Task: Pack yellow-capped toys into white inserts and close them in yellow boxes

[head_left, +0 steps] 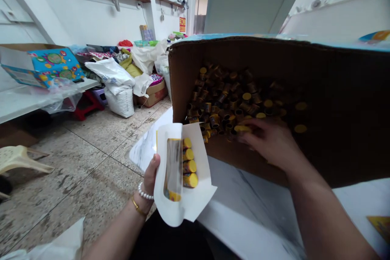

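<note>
My left hand (151, 172) is closed around the side of a white window box (199, 203), its flaps standing open towards me. Inside it, several small yellow-lidded tubs (189, 166) lie in a row, partly seen past the clear window. My right hand (268, 138) reaches into a large cardboard carton (243, 50) tipped on its side. Its fingers pinch a small tub with a yellow lid (242, 128), slightly blurred. Many similar tubs (225, 99) lie heaped beyond that hand, some with their yellow ends showing; the carton's right depth is dark.
Beneath the carton is a white marbled table (243, 203). To the left, a blue printed box (56, 63) sits on a white bench (18, 103). White sacks (118, 89) and a red stool (87, 105) stand on the floor. A cream plastic stool (18, 158) is nearer.
</note>
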Tool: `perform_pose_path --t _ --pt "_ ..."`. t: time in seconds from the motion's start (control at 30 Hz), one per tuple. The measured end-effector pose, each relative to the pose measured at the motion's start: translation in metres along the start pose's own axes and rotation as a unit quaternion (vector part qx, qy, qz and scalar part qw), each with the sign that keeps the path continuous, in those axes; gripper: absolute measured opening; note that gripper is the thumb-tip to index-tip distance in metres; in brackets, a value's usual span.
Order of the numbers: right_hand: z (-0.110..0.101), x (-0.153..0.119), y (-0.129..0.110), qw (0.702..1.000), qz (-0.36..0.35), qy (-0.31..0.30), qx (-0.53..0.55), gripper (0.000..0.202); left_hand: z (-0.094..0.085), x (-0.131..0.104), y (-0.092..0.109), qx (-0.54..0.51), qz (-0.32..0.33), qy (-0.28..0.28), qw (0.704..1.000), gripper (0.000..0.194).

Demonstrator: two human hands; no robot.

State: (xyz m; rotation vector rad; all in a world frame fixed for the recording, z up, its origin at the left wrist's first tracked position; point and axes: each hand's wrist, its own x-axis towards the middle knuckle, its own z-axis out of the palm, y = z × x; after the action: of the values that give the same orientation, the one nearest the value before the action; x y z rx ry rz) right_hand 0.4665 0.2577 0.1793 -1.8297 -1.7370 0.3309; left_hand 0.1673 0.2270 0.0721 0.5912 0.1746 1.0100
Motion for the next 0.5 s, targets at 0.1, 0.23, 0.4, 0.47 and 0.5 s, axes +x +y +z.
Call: perform_pose_path --t 0.1,0.23,0.4,0.47,0.5 --pt "0.026 -0.027 -0.041 0.949 -0.044 -0.012 0.312 0.037 0.002 0.001 0.001 0.049 0.015 0.021 0.998 0.053" --pt "0.065 -0.045 -0.067 0.937 -0.105 0.086 0.321 0.023 0.007 0.003 0.003 0.130 0.048 0.022 0.990 0.055" --pt "0.074 -0.048 -0.063 0.972 -0.222 0.065 0.035 0.016 0.013 0.002 0.001 0.195 0.072 0.041 0.977 0.066" --pt "0.068 -0.049 -0.062 0.966 -0.255 0.040 -0.011 0.020 0.012 0.001 0.000 0.183 0.080 0.046 0.979 0.058" --pt "0.064 -0.048 -0.061 0.965 -0.260 0.043 -0.016 0.021 0.011 0.000 0.001 0.168 0.084 0.047 0.981 0.051"
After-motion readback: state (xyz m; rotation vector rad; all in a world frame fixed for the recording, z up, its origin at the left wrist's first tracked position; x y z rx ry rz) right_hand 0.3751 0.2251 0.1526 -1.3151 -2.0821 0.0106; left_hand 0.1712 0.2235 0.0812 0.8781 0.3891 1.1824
